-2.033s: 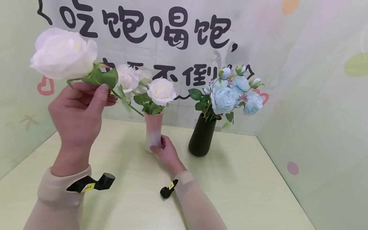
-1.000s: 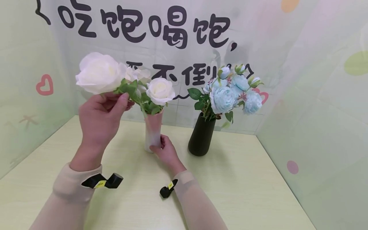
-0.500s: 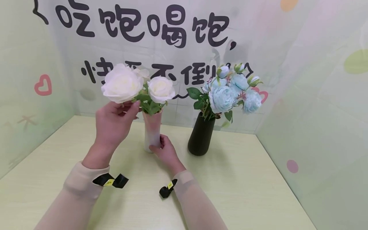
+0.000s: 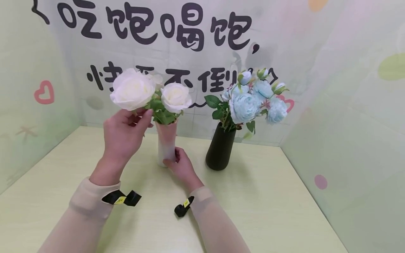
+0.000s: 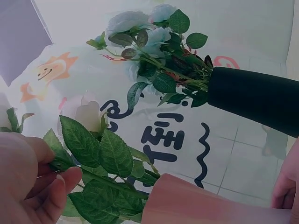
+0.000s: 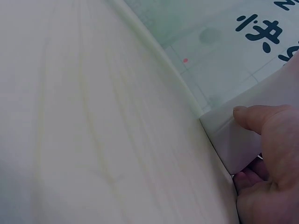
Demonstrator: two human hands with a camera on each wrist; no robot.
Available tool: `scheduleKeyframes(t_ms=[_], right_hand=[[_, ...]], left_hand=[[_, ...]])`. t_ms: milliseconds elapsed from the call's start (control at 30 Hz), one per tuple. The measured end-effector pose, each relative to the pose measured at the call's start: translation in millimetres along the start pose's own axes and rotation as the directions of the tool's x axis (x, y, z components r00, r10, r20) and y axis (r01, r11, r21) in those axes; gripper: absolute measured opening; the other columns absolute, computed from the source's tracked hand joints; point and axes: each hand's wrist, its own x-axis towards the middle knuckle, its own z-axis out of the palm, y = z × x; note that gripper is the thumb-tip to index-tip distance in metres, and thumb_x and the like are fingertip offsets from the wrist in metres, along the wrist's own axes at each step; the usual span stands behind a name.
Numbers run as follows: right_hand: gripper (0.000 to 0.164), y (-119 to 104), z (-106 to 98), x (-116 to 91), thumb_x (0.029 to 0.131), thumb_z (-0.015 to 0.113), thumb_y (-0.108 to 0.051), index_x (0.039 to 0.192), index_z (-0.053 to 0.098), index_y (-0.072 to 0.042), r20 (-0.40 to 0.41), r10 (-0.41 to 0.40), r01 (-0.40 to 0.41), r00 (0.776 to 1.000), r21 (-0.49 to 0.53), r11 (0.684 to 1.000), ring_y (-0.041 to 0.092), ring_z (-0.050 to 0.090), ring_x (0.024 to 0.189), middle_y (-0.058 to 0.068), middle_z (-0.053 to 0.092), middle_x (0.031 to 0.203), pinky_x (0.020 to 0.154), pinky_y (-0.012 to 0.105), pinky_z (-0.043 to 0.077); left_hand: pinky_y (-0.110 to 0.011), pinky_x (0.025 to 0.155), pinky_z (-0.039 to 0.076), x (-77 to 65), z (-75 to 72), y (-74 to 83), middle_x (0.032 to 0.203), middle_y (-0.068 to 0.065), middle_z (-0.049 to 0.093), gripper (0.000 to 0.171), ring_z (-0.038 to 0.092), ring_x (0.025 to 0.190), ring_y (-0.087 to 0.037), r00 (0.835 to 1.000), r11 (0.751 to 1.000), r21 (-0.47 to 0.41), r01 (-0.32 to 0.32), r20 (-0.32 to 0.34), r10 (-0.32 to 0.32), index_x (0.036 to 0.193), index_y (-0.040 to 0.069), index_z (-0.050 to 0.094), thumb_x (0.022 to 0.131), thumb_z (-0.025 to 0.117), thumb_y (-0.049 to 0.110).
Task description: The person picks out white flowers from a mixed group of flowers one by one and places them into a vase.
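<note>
My left hand (image 4: 124,135) pinches the stem of a large white rose (image 4: 133,89) just below its bloom, left of the vase mouth. In the left wrist view, that stem runs among green leaves (image 5: 117,154) into the pink rim of the vase. Low on the pink-and-white vase (image 4: 166,140), my right hand (image 4: 183,167) grips the base with thumb and fingers. The right wrist view shows the right thumb (image 6: 261,116) against the vase's white lower wall (image 6: 233,135). Another white rose (image 4: 176,97) stands in the vase, and a paler bloom is partly hidden behind the held one.
Right of the pink vase, a black vase (image 4: 220,147) stands on the pale wooden table (image 4: 269,196) with light blue flowers (image 4: 245,105) and buds in it. Fabric walls with black writing (image 4: 190,28) enclose the table at the back and sides.
My left hand has carried the large white rose rightward and down from the upper left to the vase mouth, and has barely moved over the last half second. The right hand keeps its hold.
</note>
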Motion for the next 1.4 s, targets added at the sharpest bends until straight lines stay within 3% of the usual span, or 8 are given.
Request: scheduleKeyframes(t_ms=[167, 433, 700, 933, 1133, 1400], right_hand=[[0.063, 0, 3, 0, 0.092, 0.075, -0.029, 0.143, 0.044, -0.011, 0.007, -0.001, 0.001, 1.000, -0.005, 1.000, 0.006, 0.044, 0.123, -0.002, 0.050, 0.139, 0.104, 0.035, 0.040], [0.060, 0, 3, -2, 0.093, 0.074, -0.027, 0.142, 0.044, -0.010, 0.007, -0.031, 0.031, 1.000, -0.001, 1.000, 0.004, 0.045, 0.121, -0.004, 0.051, 0.137, 0.103, 0.034, 0.041], [0.059, 0, 2, 1, 0.093, 0.073, -0.026, 0.142, 0.044, -0.010, 0.001, -0.055, 0.055, 0.998, -0.016, 0.998, 0.003, 0.045, 0.120, -0.004, 0.051, 0.136, 0.102, 0.033, 0.042], [0.059, 1, 1, 1, 0.093, 0.073, -0.024, 0.142, 0.044, -0.009, -0.004, -0.049, 0.048, 0.999, -0.027, 0.998, 0.003, 0.046, 0.119, -0.002, 0.052, 0.137, 0.101, 0.031, 0.042], [0.058, 1, 1, 0, 0.093, 0.073, -0.025, 0.141, 0.045, -0.009, -0.008, -0.052, 0.052, 0.999, -0.023, 0.998, 0.004, 0.046, 0.120, -0.002, 0.052, 0.136, 0.102, 0.033, 0.042], [0.059, 0, 1, 0, 0.093, 0.074, -0.023, 0.141, 0.044, -0.010, -0.008, -0.049, 0.049, 0.999, -0.021, 0.999, 0.004, 0.046, 0.119, -0.002, 0.052, 0.136, 0.101, 0.034, 0.043]], left_hand=[[-0.007, 0.055, 0.048, 1.1, 0.9, 1.5, 0.075, -0.013, 0.069, 0.007, 0.061, 0.058, -0.003, 1.000, 1.000, -0.006, 0.026, 0.000, -0.026, 0.085, -0.009, 0.071, 0.087, 0.074, -0.002], [-0.011, 0.053, 0.046, 2.8, 15.7, -23.8, 0.079, -0.006, 0.071, 0.013, 0.058, 0.060, -0.008, 0.992, 0.992, 0.091, 0.088, 0.077, -0.095, 0.090, 0.001, 0.075, 0.092, 0.070, 0.012], [-0.020, 0.045, 0.038, 5.3, 28.8, -34.1, 0.066, -0.006, 0.062, 0.018, 0.050, 0.057, -0.012, 0.988, 0.981, 0.161, 0.107, 0.091, -0.123, 0.081, 0.003, 0.075, 0.091, 0.069, 0.016], [-0.022, 0.041, 0.035, -0.3, 37.8, -45.9, 0.059, -0.007, 0.058, 0.020, 0.048, 0.051, -0.017, 0.972, 0.967, 0.186, 0.174, 0.124, -0.199, 0.075, 0.005, 0.074, 0.090, 0.067, 0.015], [-0.028, 0.042, 0.037, -6.2, 42.8, -51.3, 0.058, -0.006, 0.058, 0.019, 0.049, 0.054, -0.016, 0.951, 0.951, 0.207, 0.230, 0.160, -0.265, 0.077, 0.007, 0.074, 0.090, 0.068, 0.019], [-0.026, 0.045, 0.039, -13.8, 40.0, -55.9, 0.065, -0.004, 0.062, 0.019, 0.051, 0.056, -0.014, 0.951, 0.953, 0.178, 0.244, 0.150, -0.271, 0.088, 0.009, 0.076, 0.090, 0.071, 0.027]])
